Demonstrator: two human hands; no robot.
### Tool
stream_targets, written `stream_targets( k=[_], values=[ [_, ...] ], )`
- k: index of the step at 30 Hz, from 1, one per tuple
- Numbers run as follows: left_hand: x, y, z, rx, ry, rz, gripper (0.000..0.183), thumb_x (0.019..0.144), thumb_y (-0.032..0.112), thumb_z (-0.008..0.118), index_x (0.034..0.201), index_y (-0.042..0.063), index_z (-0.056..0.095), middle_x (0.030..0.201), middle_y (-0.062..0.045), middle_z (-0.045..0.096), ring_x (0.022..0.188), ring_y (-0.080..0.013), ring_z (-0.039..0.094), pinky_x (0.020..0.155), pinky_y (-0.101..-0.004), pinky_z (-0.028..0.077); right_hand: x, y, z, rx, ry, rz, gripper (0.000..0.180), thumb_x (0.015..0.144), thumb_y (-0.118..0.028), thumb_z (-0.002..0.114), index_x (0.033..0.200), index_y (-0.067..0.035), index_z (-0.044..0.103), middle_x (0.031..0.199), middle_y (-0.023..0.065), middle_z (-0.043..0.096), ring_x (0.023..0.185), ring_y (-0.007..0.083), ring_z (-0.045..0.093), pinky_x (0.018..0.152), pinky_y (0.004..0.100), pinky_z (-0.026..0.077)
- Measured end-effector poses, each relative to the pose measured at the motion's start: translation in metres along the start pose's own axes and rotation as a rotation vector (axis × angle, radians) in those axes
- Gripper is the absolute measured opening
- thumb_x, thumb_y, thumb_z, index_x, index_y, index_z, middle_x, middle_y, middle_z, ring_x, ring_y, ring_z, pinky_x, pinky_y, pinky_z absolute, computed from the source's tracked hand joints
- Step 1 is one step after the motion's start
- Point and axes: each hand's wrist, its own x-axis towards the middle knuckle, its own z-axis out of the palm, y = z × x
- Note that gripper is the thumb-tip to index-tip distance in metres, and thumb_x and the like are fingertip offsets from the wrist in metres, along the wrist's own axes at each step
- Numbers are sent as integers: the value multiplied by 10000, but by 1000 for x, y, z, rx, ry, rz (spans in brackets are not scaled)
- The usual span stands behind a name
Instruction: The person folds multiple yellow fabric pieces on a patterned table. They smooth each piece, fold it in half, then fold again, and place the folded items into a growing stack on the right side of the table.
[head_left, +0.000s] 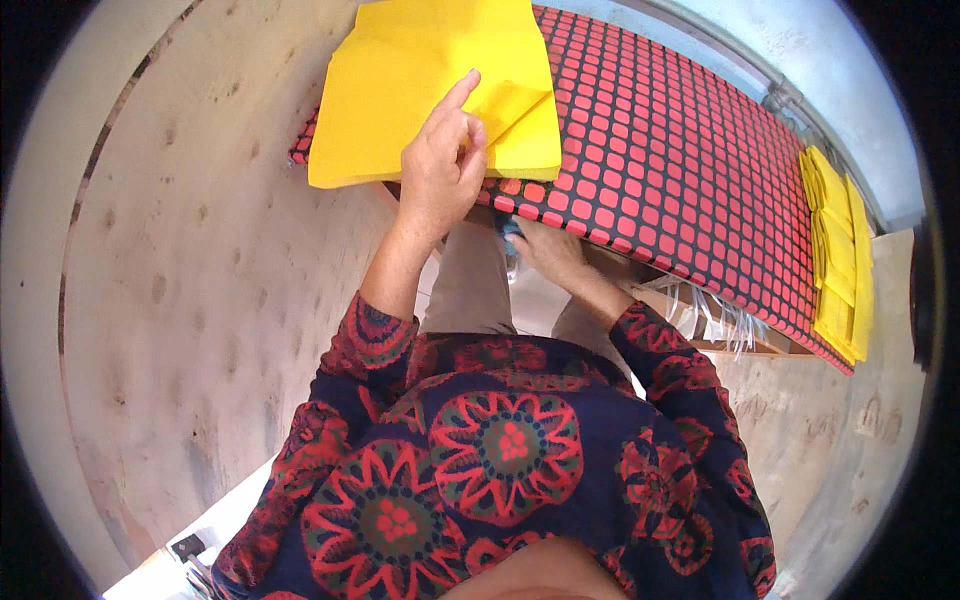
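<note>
A thick stack of flat yellow fabric-like pieces (390, 112) lies at the far left end of the table, its top layer creased and folded at the right. My left hand (446, 154) is over the stack's near edge, index finger stretched out above the yellow surface, the other fingers curled, with nothing visible in it. Below the table's front edge, my right hand (551, 251) has its thumb against a small blue object (511, 227). The edge hides most of its fingers. Something clear shows just under the blue object; I cannot tell what it is.
A table covered in red-and-black checked cloth (637, 135) runs to the right. Folded yellow pieces (836, 255) are piled at its right end. Clear plastic strips (720, 319) hang from a wooden shelf underneath. A stained wall-like surface (187, 247) stands at the left.
</note>
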Motion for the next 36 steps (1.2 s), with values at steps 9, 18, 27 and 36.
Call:
stream_targets(
  k=[9,18,27,36],
  values=[
    [1,-6,-2,70,-108,182,149,858,-74,641,931,43,699,1351,-221,671,1159,-363,704,925,-387,578,8,6,25,-66,164,-54,269,977,-276,638,1155,-80,679,1106,157,679,1071,364,649,888,517,508],
    [2,-1,-5,76,-204,83,241,944,106,669,1170,89,751,1185,-228,720,1145,-369,700,954,-417,564,-2,-27,-24,32,-139,-24,255,942,-278,701,1090,-73,663,1029,84,694,1007,307,691,858,452,559],
    [2,2,-8,125,-238,119,246,973,116,658,1199,85,750,1160,-190,736,1071,-330,725,918,-385,565,12,-19,-190,32,396,-620,371,801,-257,845,1102,-84,714,1193,90,725,1112,264,707,878,370,584],
    [4,6,-12,76,-300,30,294,951,156,682,1226,66,730,1154,-189,734,1058,-343,719,911,-388,560,48,12,-194,26,385,-629,592,741,-379,887,1203,-59,702,1402,177,622,1263,351,634,1023,449,533]
  ],
)
